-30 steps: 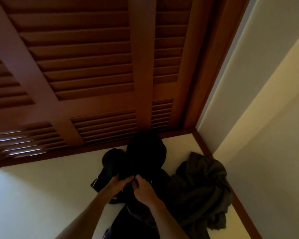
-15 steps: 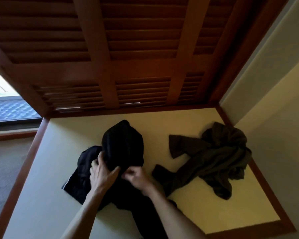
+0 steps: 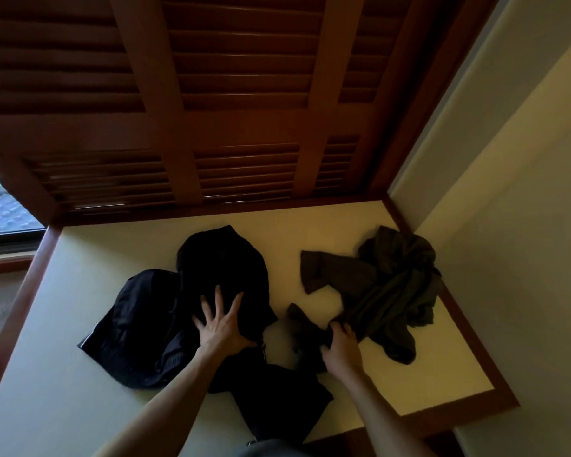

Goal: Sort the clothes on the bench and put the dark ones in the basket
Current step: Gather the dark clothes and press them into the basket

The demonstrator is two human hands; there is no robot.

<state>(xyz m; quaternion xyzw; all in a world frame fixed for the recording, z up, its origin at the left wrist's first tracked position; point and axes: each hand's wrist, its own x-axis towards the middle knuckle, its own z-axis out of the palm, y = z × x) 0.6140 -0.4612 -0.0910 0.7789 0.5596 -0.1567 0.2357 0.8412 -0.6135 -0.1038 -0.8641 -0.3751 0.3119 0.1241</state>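
With the left hand point(image 3: 221, 324) pressed flat, fingers spread, on the black crumpled garment point(image 3: 192, 311) and the right hand point(image 3: 341, 345) curled gripping the dark grey-green rumpled cloth point(image 3: 383, 288), both could be dragged together if their touching edges snag.

One bench point(image 3: 409, 374), two black garments point(image 3: 225, 268) point(image 3: 139, 324), one grey-green garment point(image 3: 386, 288), two hands point(image 3: 220, 324) point(image 3: 340, 349)
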